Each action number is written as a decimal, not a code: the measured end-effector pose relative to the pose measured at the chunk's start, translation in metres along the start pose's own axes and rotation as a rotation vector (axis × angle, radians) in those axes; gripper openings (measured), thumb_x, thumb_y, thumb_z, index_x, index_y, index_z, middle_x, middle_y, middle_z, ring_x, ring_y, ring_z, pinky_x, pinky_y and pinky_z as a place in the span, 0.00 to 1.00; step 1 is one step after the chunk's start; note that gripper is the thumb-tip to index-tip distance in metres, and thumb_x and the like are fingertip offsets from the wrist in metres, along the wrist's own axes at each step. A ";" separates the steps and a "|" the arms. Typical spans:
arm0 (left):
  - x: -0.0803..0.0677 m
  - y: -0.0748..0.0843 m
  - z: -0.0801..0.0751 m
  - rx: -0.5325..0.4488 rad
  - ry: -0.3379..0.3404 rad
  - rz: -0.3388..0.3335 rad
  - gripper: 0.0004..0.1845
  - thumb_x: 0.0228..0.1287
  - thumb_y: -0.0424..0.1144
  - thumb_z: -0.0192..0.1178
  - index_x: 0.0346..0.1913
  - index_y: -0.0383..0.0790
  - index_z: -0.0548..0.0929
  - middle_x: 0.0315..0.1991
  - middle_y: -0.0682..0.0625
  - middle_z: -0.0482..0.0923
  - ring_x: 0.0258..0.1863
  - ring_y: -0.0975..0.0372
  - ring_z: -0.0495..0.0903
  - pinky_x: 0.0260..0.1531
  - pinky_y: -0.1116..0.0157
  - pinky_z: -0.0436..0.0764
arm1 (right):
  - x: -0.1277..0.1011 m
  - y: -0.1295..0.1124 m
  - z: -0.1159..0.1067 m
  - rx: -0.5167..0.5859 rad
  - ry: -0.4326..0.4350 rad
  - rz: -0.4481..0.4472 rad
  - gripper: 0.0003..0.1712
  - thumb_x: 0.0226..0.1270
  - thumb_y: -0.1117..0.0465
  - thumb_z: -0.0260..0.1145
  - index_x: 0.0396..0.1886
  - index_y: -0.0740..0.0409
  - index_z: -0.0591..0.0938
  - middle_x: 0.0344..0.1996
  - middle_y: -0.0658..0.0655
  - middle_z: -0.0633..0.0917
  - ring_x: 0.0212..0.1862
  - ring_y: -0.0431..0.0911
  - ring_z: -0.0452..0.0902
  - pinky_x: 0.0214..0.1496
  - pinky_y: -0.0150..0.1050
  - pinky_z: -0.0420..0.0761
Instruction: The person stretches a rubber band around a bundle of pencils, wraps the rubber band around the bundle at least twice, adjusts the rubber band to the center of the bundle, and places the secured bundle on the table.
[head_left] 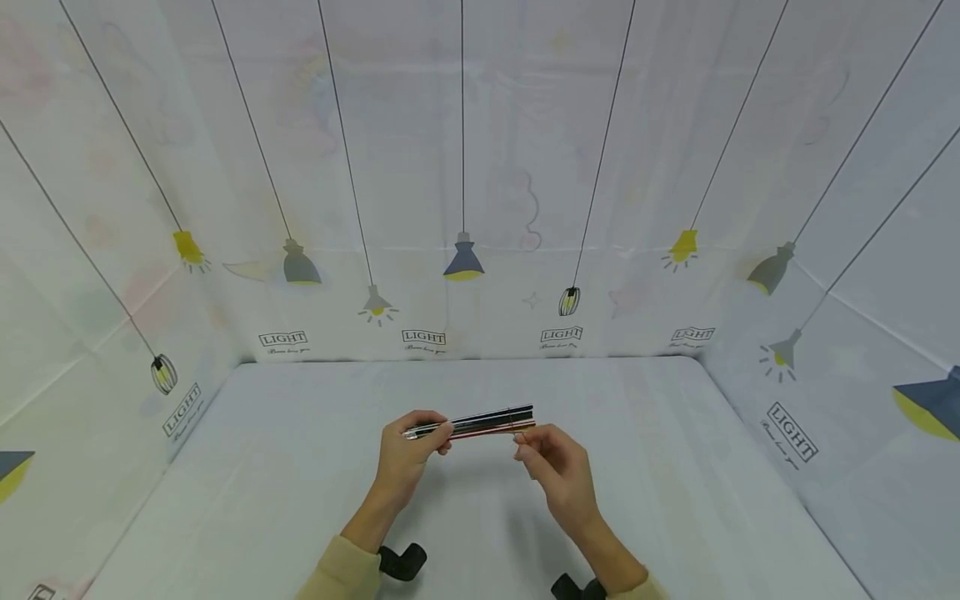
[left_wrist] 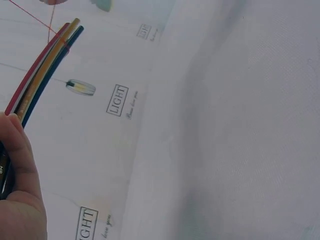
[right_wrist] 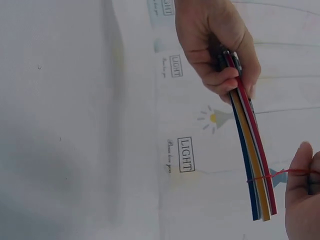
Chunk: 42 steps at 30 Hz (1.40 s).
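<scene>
A bundle of pencils in red, yellow, blue and dark colours is held above the table, lying nearly level. My left hand grips it near its left end, thumb across the front; the right wrist view shows that hand wrapped round the pencils. Around the far end of the bundle runs a thin red band; whether it is elastic or string I cannot tell. My right hand pinches the band and draws it away from the pencils. In the left wrist view the band's strands stretch taut.
Below the hands is a white-covered table. White cloth walls printed with hanging lamps and "LIGHT" labels rise at the back and sides. Black devices sit at both wrists.
</scene>
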<state>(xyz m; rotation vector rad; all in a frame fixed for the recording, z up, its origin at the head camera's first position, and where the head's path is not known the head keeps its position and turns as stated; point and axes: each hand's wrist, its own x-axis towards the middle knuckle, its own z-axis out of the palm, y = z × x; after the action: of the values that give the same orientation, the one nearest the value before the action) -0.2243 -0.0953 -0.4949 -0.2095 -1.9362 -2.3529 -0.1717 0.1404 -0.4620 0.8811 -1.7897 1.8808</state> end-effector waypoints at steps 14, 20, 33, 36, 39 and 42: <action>-0.005 0.006 -0.003 -0.016 -0.132 -0.043 0.15 0.61 0.37 0.75 0.42 0.29 0.83 0.29 0.40 0.83 0.24 0.58 0.82 0.29 0.65 0.84 | 0.015 -0.001 -0.023 -0.029 -0.237 0.381 0.32 0.73 0.67 0.63 0.75 0.57 0.68 0.26 0.50 0.62 0.24 0.37 0.56 0.22 0.36 0.60; -0.005 0.006 -0.005 0.022 -0.169 -0.039 0.15 0.61 0.38 0.74 0.41 0.30 0.83 0.25 0.43 0.82 0.23 0.59 0.81 0.27 0.66 0.83 | 0.019 -0.006 -0.033 0.073 -0.221 0.505 0.31 0.75 0.64 0.63 0.75 0.57 0.68 0.21 0.49 0.65 0.18 0.38 0.53 0.18 0.34 0.55; -0.008 0.012 -0.005 -0.131 -0.201 -0.117 0.15 0.61 0.35 0.74 0.41 0.29 0.81 0.30 0.42 0.81 0.23 0.60 0.80 0.25 0.69 0.81 | 0.020 0.015 -0.053 0.462 -0.098 0.565 0.15 0.81 0.64 0.55 0.52 0.59 0.87 0.14 0.43 0.67 0.14 0.38 0.48 0.17 0.33 0.48; -0.010 0.013 -0.001 -0.181 -0.196 -0.133 0.13 0.61 0.34 0.74 0.40 0.30 0.81 0.32 0.42 0.81 0.23 0.61 0.80 0.25 0.70 0.81 | 0.017 0.025 -0.047 0.738 -0.076 0.599 0.18 0.83 0.66 0.48 0.44 0.60 0.85 0.16 0.43 0.72 0.15 0.37 0.47 0.18 0.30 0.49; -0.011 0.013 0.003 -0.227 -0.193 -0.138 0.12 0.60 0.32 0.73 0.40 0.31 0.81 0.33 0.43 0.82 0.23 0.61 0.81 0.25 0.71 0.81 | 0.012 0.035 -0.037 1.032 -0.060 0.620 0.24 0.85 0.65 0.39 0.42 0.62 0.83 0.17 0.44 0.75 0.16 0.37 0.46 0.19 0.28 0.51; -0.011 0.013 0.008 -0.254 -0.199 -0.132 0.11 0.61 0.32 0.73 0.40 0.32 0.82 0.33 0.43 0.82 0.23 0.62 0.81 0.25 0.72 0.81 | 0.007 0.042 -0.022 1.248 -0.075 0.626 0.27 0.85 0.63 0.35 0.41 0.61 0.82 0.19 0.45 0.74 0.19 0.37 0.46 0.22 0.27 0.53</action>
<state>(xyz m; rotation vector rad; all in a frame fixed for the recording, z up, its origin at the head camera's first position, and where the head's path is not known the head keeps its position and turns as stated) -0.2115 -0.0898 -0.4823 -0.3557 -1.7720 -2.7604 -0.2091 0.1571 -0.4879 0.7278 -0.7547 3.4815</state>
